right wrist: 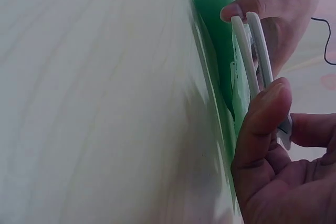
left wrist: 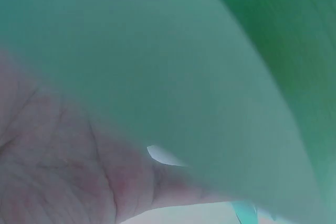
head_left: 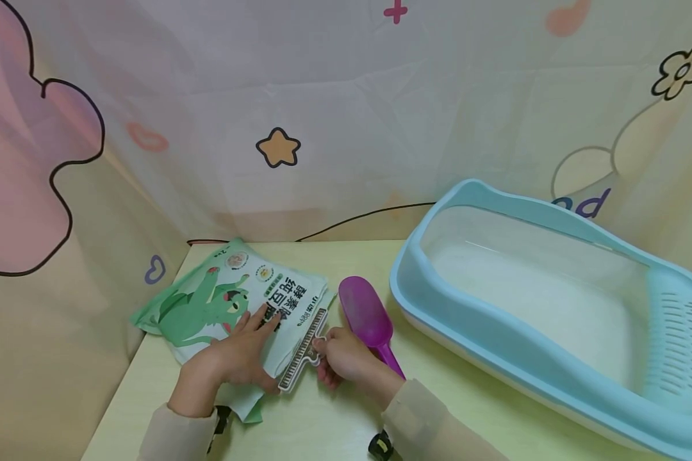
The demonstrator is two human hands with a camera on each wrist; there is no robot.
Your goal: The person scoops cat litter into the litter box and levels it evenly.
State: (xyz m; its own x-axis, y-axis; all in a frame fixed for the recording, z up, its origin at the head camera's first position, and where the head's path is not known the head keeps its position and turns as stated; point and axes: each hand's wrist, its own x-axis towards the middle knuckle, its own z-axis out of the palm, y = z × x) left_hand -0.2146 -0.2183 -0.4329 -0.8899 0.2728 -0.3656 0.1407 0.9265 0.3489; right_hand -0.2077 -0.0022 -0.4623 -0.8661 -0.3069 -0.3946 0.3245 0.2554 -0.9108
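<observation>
I see left hand (head_left: 238,353) spread on green-and-white plastic bag (head_left: 216,301), right hand (head_left: 346,356) pinching long black-and-white clip (head_left: 303,352) at its edge.

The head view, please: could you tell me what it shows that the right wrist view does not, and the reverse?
Head view only: the purple scoop, the blue-and-white litter tray and the printed front of the litter bag.

Right wrist view only: the two long bars of the striped clip seen edge-on, and the palm side of the right hand.

Both: the bag, the clip pinched by the right hand, the left hand and the pale table.
</observation>
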